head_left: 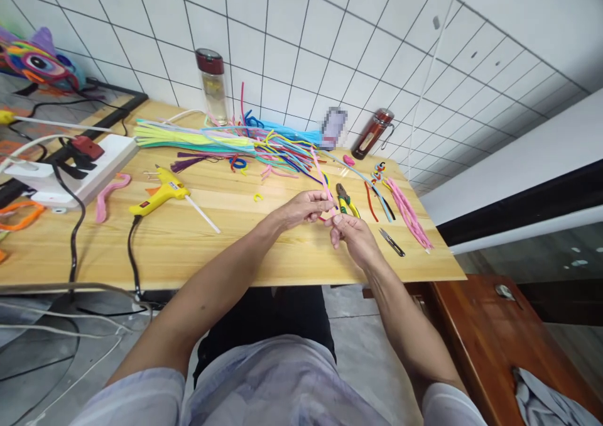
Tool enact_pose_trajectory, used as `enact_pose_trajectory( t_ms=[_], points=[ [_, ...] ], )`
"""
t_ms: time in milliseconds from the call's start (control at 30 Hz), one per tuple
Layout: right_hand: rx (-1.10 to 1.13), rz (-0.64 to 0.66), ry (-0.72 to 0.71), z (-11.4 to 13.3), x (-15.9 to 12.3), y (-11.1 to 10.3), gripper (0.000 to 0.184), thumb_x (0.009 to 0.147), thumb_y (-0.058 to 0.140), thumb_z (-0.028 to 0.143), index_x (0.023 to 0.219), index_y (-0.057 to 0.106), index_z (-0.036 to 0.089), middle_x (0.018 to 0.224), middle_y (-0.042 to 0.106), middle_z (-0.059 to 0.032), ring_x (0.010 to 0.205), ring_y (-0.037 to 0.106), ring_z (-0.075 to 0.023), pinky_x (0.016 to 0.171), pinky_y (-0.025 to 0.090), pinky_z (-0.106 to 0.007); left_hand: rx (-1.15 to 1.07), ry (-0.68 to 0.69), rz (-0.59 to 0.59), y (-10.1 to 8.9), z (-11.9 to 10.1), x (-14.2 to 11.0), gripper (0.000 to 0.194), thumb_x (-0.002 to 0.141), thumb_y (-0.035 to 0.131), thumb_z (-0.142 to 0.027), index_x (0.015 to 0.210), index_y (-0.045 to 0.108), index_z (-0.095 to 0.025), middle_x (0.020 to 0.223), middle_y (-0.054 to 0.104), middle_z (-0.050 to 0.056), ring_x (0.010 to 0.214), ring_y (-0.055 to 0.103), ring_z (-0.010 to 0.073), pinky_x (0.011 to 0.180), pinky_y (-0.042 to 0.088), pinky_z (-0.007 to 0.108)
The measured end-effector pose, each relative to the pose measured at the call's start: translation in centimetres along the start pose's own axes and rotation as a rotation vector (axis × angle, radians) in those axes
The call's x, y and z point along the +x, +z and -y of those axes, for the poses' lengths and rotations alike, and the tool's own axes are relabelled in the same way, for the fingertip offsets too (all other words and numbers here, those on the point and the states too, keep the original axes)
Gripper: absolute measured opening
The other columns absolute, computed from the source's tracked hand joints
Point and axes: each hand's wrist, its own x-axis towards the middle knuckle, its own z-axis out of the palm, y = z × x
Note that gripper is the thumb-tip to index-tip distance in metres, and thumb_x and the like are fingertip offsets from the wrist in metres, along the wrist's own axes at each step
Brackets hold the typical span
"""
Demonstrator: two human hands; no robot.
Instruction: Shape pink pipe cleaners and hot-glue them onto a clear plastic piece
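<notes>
Both my hands are over the wooden table (264, 256), pinching a pink pipe cleaner (321, 171) that points up and away from me. My left hand (306, 208) grips it from the left with thumb and fingers together. Just below and to the right, my right hand (351, 232) has its fingers closed on the lower end. A short red piece shows between the hands; which hand holds it I cannot tell. Right behind my right hand lie green-and-yellow pliers (343, 193). Small black thread snips (392, 242) rest to the right.
A heap of coloured pipe cleaners (202, 138) spreads along the back. A yellow glue gun (162, 192) and a white power strip (89, 174) with cables are at left. A glass bottle (214, 93) and a brown flask (372, 136) stand by the wall. Pink pipe cleaners (409, 215) lie right.
</notes>
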Motion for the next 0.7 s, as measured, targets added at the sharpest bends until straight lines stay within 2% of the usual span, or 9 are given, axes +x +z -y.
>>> enact_pose_trajectory(
  t_ms=[133,267,433,533,700],
  points=[
    [0.027,-0.008,0.000,-0.3,0.3,0.1,0.050,0.083,0.070,0.069,0.085,0.071,0.019,0.060,0.064,-0.0004,0.050,0.053,-0.0133,0.055,0.048,-0.029,0.051,-0.004,0.077,0.3,0.3,-0.3,0.039,0.076,0.084,-0.049,0.086,0.071,-0.014,0.064,0.059,-0.001,0.050,0.042,0.0044,0.047,0.025,0.019],
    [0.058,0.024,0.021,-0.7,0.3,0.3,0.048,0.084,0.070,0.066,0.093,0.072,0.018,0.065,0.067,-0.0016,0.052,0.056,-0.0134,0.057,0.048,-0.028,0.086,0.039,0.029,0.3,0.5,-0.1,0.041,0.075,0.083,-0.052,0.080,0.069,-0.014,0.062,0.057,-0.002,0.052,0.044,0.0056,0.050,0.029,0.020],
    [0.039,-0.033,0.012,-1.0,0.3,0.5,0.045,0.083,0.071,0.062,0.090,0.073,0.019,0.065,0.069,-0.0023,0.051,0.056,-0.0134,0.058,0.048,-0.028,0.132,0.050,-0.007,0.3,0.9,0.3,0.042,0.074,0.084,-0.053,0.078,0.069,-0.014,0.061,0.058,-0.001,0.053,0.046,0.0067,0.051,0.032,0.021],
    [0.002,-0.069,-0.016,-1.3,0.4,0.5,0.045,0.086,0.068,0.064,0.090,0.073,0.019,0.066,0.070,-0.0027,0.051,0.056,-0.0135,0.059,0.049,-0.029,0.126,0.043,-0.001,0.3,1.0,0.4,0.040,0.071,0.085,-0.050,0.082,0.071,-0.014,0.061,0.057,-0.002,0.054,0.047,0.0073,0.052,0.032,0.021],
    [-0.061,-0.058,-0.053,-1.6,0.7,0.6,0.053,0.085,0.065,0.071,0.090,0.072,0.019,0.068,0.072,-0.0045,0.051,0.058,-0.0151,0.058,0.050,-0.030,0.138,0.039,-0.064,0.7,0.8,0.2,0.044,0.065,0.087,-0.052,0.072,0.067,-0.013,0.059,0.058,-0.002,0.052,0.046,0.0067,0.052,0.031,0.021]
  ],
)
